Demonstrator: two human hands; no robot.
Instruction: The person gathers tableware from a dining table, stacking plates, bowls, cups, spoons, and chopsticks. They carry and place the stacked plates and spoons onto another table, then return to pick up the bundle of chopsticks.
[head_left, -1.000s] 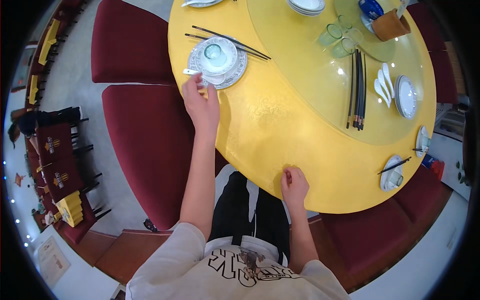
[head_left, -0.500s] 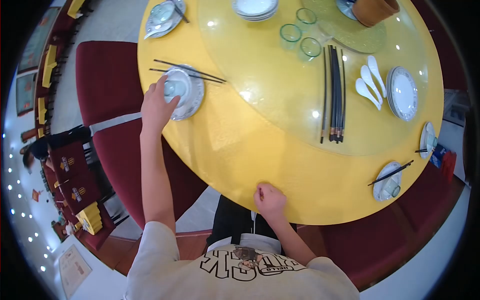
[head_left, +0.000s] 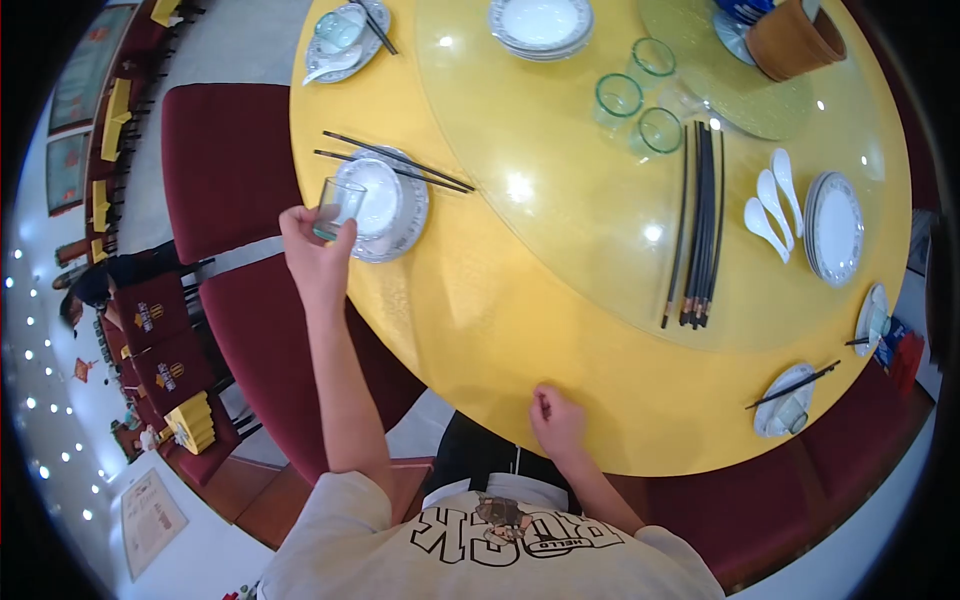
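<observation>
My left hand (head_left: 320,250) grips a clear glass cup (head_left: 340,203) between thumb and fingers, tilted at the near left side of a white bowl (head_left: 375,198). The bowl sits on a patterned plate (head_left: 413,205) near the left edge of the yellow table (head_left: 480,300). Two dark chopsticks (head_left: 400,160) lie across the plate's far side. My right hand (head_left: 558,420) is curled closed at the table's near edge; whether anything is inside it cannot be seen.
The glass turntable bears glasses (head_left: 619,96), stacked bowls (head_left: 541,25), chopsticks (head_left: 703,230), white spoons (head_left: 768,205), stacked plates (head_left: 835,228) and a brown pot (head_left: 795,40). Red chairs (head_left: 235,165) stand left. A person (head_left: 120,275) is at the far left.
My left hand moved from the spoon area to the glass cup, took hold of it and lifted it from the bowl. The spoon no longer shows on this plate. My right hand remains near the table edge.
</observation>
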